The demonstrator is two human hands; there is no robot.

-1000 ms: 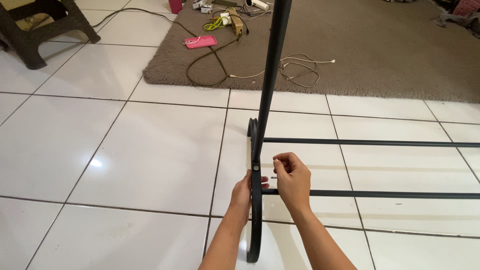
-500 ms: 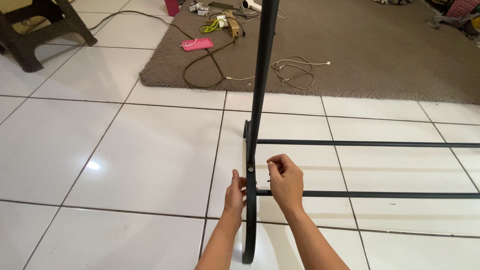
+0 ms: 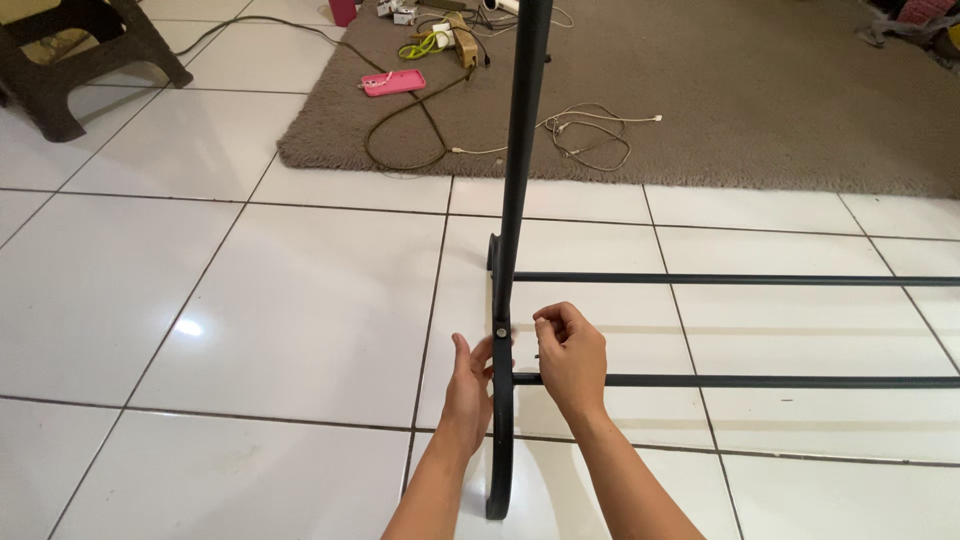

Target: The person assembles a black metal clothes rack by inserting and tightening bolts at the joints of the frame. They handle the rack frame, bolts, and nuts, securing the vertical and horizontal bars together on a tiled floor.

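The right hand (image 3: 572,362) sat just right of the black upright post (image 3: 522,150), in the lower middle of the frame, its fingers (image 3: 548,322) curled almost closed into a pinch at the joint where the post met the curved black foot (image 3: 501,440). Something small and dark seemed to be pinched there, but it was too small to tell what. The left hand (image 3: 468,385) lay on the other side of the foot, fingers straight and pressed flat against the metal, thumb up near a small round bolt head (image 3: 501,332) on the joint. Both hands were equally close to that joint, 1 on each side, the right a little higher.

The post's long axis ran nearly vertical in the picture, from the joint straight up and out of the top edge. From beside the right hand, the near horizontal bar (image 3: 740,381) ran off to the right edge; the hand covered its left end. A 2nd bar (image 3: 720,280), parallel and higher in the frame, met the frame further up. The foot stood on the white tiled floor (image 3: 250,330).

Well apart from the hands, in the upper part of the frame, a brown rug (image 3: 760,100) carried a pink phone (image 3: 393,82), a dark cable (image 3: 410,130) and a coiled white cable (image 3: 590,135). A dark stool (image 3: 90,60) stood at the upper left. Nothing lay between the hands and the joint.
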